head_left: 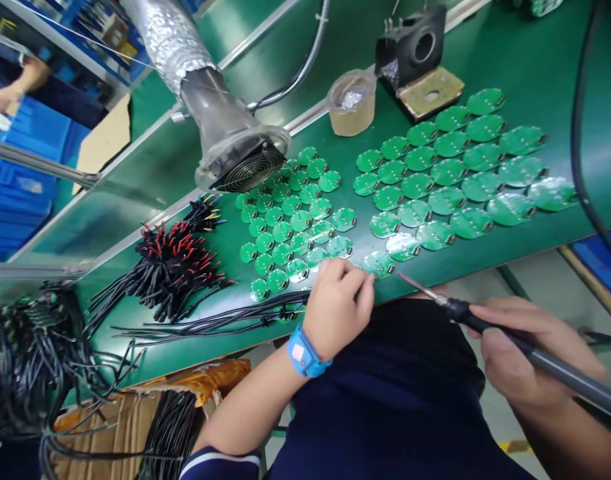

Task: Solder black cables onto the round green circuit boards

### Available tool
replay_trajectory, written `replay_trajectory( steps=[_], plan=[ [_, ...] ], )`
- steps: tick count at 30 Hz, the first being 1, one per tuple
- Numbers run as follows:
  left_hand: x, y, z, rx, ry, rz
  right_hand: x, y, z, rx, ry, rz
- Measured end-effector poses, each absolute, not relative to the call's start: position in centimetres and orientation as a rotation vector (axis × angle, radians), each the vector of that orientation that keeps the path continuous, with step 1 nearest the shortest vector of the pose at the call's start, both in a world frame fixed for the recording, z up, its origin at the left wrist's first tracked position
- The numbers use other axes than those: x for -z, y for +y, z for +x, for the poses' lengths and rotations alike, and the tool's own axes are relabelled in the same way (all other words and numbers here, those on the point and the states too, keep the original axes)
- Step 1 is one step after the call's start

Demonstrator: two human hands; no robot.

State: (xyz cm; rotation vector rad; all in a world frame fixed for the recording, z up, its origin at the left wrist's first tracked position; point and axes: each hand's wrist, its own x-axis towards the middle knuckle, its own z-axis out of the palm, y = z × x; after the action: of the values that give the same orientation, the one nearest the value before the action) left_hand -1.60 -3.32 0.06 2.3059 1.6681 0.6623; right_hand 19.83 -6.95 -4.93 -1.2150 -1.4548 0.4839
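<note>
A soldering iron (458, 310) is gripped in my right hand (540, 347), its metal tip pointing left, just short of a round green circuit board (379, 264) by the bench's near edge. My left hand (339, 303), with a blue watch on the wrist, is closed beside that board; its curled fingers hide whatever they may hold. Just left of this hand lie black cables (225, 317) with thin coloured wire ends. Rows of round green boards (300, 220) lie beyond my left hand, and a second group of boards (450, 175) spreads to the right.
A fume extractor nozzle (245, 160) hangs over the left boards. A tub (352, 110) and a black soldering iron stand (410, 50) sit at the back. Bundled red-tipped cables (178, 263) lie left. A dark cord (578, 133) hangs at right. Another person's hand (28, 77) shows top left.
</note>
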Motion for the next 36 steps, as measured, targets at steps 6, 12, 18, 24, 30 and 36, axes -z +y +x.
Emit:
replay_trajectory(
  steps=[6,12,18,24,30,36],
  plan=[
    [1.5,-2.4,-0.4,-0.59,1.613,2.311,4.6,-7.0,19.7,-0.555,-1.606,-1.129],
    [2.1,-2.8,-0.4,-0.57,1.701,2.434,4.4,-6.1,18.9,-0.544,-1.61,-1.063],
    [2.9,-3.1,-0.5,-0.54,1.752,2.523,5.0,-6.2,18.8,-0.581,-1.6,-1.086],
    [3.4,-3.2,-0.5,-0.52,1.786,2.604,4.8,-6.3,18.6,-0.528,-1.628,-1.101],
    [3.6,-3.2,-0.5,-0.522,1.787,2.649,4.6,-6.5,18.7,-0.518,-1.645,-1.129],
    [3.5,-3.3,-0.5,-0.517,1.761,2.644,5.2,-7.1,19.4,-0.53,-1.509,-1.192]
  ],
)
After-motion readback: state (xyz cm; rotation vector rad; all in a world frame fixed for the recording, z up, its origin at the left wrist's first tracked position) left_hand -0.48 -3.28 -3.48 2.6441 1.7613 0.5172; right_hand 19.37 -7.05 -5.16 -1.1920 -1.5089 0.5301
